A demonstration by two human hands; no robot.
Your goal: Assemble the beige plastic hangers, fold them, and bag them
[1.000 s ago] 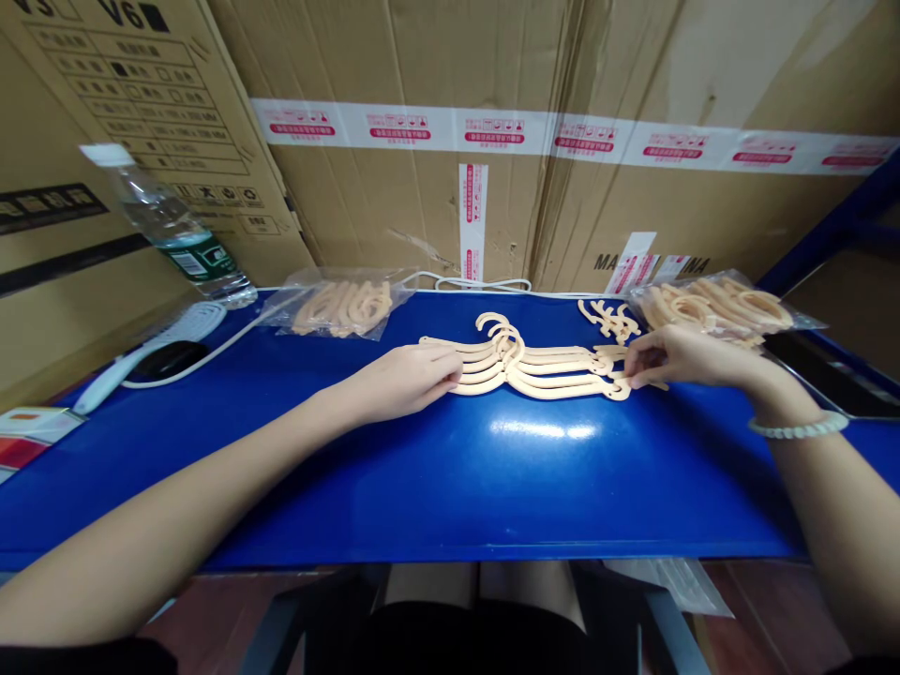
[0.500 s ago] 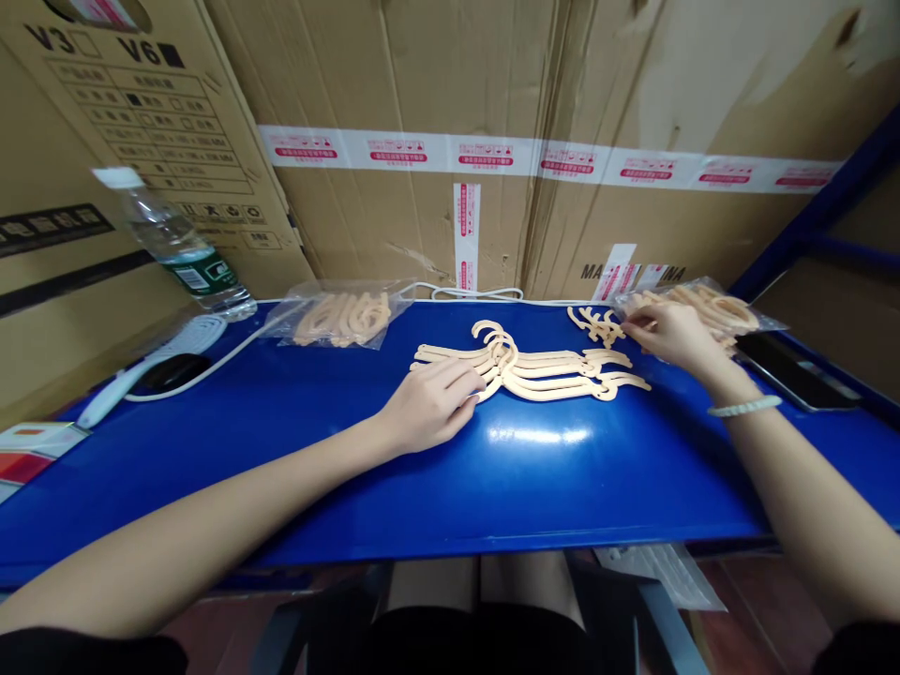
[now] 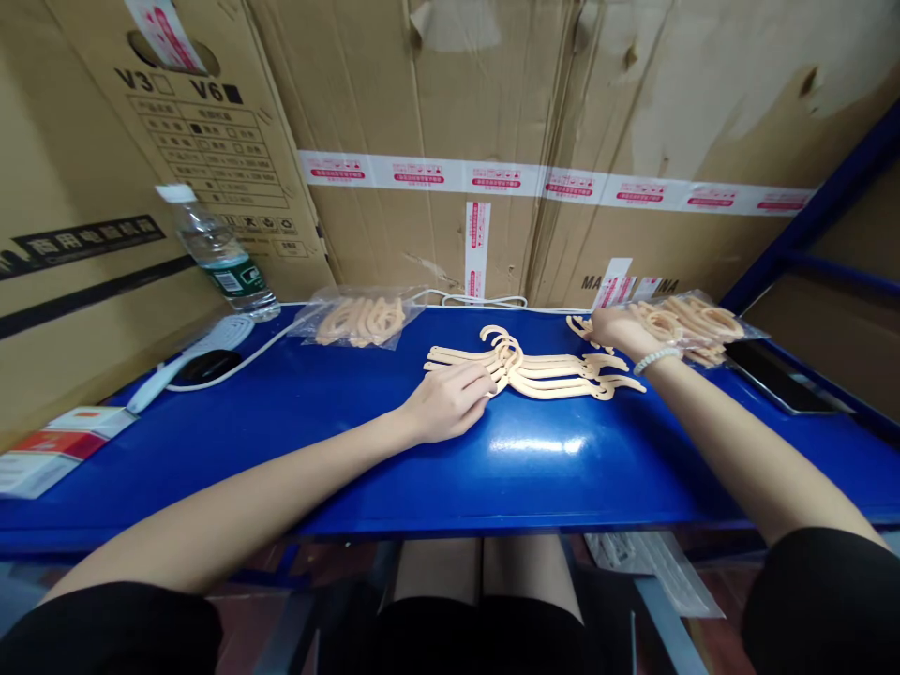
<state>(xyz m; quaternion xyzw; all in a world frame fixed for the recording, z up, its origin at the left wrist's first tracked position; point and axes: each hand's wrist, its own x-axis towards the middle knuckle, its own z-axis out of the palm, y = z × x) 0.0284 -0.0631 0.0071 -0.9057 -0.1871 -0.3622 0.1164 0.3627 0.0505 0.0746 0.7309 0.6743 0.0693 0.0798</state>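
Observation:
Several cream plastic folding hangers [image 3: 555, 377] lie fanned over one another at mid-table, their hooks crossing near the centre. My left hand [image 3: 454, 398] rests at their left side, its bent fingers closed on the nearest hanger's arm. Farther right, my right hand [image 3: 620, 330] is down at a small pile of curved cream plastic pieces [image 3: 580, 326], covering most of it. The fingertips of that hand are hidden, so what they hold, if anything, does not show. Beside this wrist lies a clear bag of cream plastic parts [image 3: 703, 317].
Another bag of cream parts [image 3: 366, 319] lies back left, near a white cable [image 3: 478, 300]. A water bottle [image 3: 232, 267], a pale brush [image 3: 203, 352], a black mouse-like object [image 3: 207, 367] and a box [image 3: 63, 448] stand leftward. A phone [image 3: 780, 377] lies right. Cardboard [image 3: 422, 234] walls the back.
My right hand has moved left from beside the bag onto the small pieces. My left hand stays on the hangers. The whole view has shifted slightly.

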